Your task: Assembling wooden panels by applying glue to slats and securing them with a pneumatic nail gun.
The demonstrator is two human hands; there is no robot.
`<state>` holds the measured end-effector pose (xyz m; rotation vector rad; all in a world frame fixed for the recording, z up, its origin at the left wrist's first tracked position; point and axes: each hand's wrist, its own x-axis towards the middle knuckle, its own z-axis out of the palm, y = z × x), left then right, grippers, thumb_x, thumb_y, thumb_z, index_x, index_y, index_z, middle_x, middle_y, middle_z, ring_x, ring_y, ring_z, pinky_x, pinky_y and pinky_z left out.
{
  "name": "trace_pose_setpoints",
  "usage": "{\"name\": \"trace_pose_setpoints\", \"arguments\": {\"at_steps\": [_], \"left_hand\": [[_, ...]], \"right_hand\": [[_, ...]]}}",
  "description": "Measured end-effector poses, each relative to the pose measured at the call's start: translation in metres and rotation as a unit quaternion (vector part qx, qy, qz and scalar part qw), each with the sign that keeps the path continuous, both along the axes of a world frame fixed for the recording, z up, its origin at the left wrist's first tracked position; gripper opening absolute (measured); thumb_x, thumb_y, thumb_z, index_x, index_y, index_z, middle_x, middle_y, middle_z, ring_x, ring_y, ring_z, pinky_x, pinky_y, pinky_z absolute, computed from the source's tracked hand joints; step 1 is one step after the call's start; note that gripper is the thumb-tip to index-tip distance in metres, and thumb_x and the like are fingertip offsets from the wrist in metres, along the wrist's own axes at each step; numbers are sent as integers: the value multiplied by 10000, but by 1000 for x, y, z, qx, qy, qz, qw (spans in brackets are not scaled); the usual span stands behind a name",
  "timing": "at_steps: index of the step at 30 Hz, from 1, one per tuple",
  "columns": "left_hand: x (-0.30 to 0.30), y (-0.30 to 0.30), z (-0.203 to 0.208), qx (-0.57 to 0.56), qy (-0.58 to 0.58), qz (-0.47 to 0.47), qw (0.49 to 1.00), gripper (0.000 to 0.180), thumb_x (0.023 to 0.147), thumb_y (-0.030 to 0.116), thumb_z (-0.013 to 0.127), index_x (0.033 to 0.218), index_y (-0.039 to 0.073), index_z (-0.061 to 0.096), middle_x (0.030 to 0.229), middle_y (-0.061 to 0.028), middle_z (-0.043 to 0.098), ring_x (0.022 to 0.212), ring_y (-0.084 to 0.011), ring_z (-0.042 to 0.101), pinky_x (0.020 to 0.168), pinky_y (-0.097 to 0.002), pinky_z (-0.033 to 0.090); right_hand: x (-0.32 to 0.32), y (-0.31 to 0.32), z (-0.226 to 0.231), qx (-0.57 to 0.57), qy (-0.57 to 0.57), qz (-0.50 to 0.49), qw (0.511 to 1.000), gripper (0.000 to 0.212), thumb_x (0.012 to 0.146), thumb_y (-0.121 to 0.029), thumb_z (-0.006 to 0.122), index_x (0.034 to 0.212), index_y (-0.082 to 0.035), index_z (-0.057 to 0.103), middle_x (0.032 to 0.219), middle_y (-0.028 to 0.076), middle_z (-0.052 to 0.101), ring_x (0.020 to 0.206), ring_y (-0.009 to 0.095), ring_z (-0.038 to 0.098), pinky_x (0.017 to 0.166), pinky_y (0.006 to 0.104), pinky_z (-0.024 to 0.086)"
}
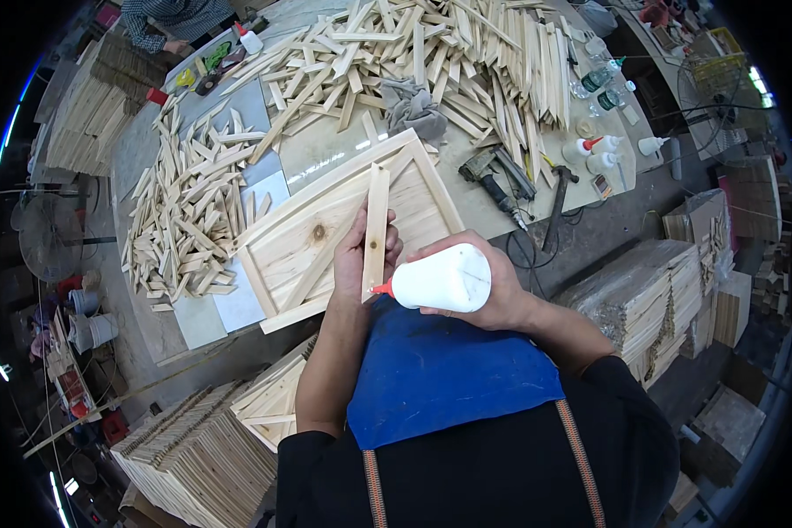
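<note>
Pale wooden boards (97,106), stacked high just off the left edge of the table (150,326), toward its far end. Along that same left edge, a loose heap of short wooden pieces (194,198), jumbled at all angles. Next, jutting past the near edge, a framed wooden panel (290,255), lying face up. Above the panel, the left hand (356,251), fingers curled closed round a wooden strip (377,211) and clasping it from both sides. Far end of the strip over the panel, near end close to a blue apron (453,378). Beyond the panel's far right corner, a crumpled grey cloth (412,113); past it, spread to the far edge of the table, a bigger heap of wooden sticks (484,53). Just off the near edge, a white bottle (444,277), tipped nearly level, red nozzle (383,289) aimed left at the strip's near end; touching or just short of it, impossible to tell. Wrapped firmly around the bottle's body, the right hand (506,290). Near the table's near edge, a dark nailer-like tool (509,204), then a hammer (557,211). Toward the right edge, clear bottles (597,81) and white squeeze bottles (602,164). Off the near right corner, stacked wooden slabs (612,286).
</note>
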<state>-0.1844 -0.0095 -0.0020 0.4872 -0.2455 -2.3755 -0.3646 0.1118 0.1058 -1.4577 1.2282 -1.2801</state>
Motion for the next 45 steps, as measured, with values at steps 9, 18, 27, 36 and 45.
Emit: {"name": "trace_pose_setpoints", "arguments": {"at_steps": [9, 18, 27, 36, 45], "left_hand": [[-11, 10, 15, 30, -119, 29, 992, 476, 1111, 307, 422, 1542, 106, 426, 1060, -107, 643, 692, -168, 539, 574, -291, 436], [-2, 18, 12, -8, -70, -47, 996, 514, 1098, 333, 462, 1522, 46, 430, 1048, -121, 651, 694, -179, 554, 580, -292, 429], [20, 8, 21, -111, -146, -46, 982, 377, 1108, 257, 448, 1393, 22, 527, 1099, -132, 642, 758, -177, 559, 630, -295, 460], [-4, -5, 59, -756, -549, -139, 327, 312, 928, 36, 651, 1226, 95, 725, 1094, -101, 643, 1079, -266, 588, 952, -395, 451], [-27, 4, 16, -786, -522, -154, 292, 370, 887, 15, 635, 1228, 128, 723, 1085, -85, 642, 1074, -288, 589, 972, -430, 432]], "right_hand": [[-12, -16, -11, 8, -46, -57, 997, 598, 785, -71, 902, 1267, -10, 554, 1239, 140, 701, 1153, 201, 678, 997, 346, 533], [-49, -51, -39, -24, -42, -254, 966, 491, 832, -105, 877, 1215, -18, 583, 1142, 104, 723, 1040, 161, 705, 869, 305, 575], [-126, -42, -159, 223, -562, -388, 696, 402, 969, -334, 739, 1229, -44, 641, 1097, 119, 697, 938, 237, 701, 650, 267, 567], [-114, -15, -313, 346, -764, -214, 501, 534, 1003, -510, 564, 1105, 4, 669, 981, 132, 683, 825, 245, 669, 623, 287, 559], [-112, -3, -347, 327, -788, -195, 484, 591, 1013, -525, 455, 1036, 28, 664, 840, 77, 662, 706, 204, 630, 541, 294, 483]]}}
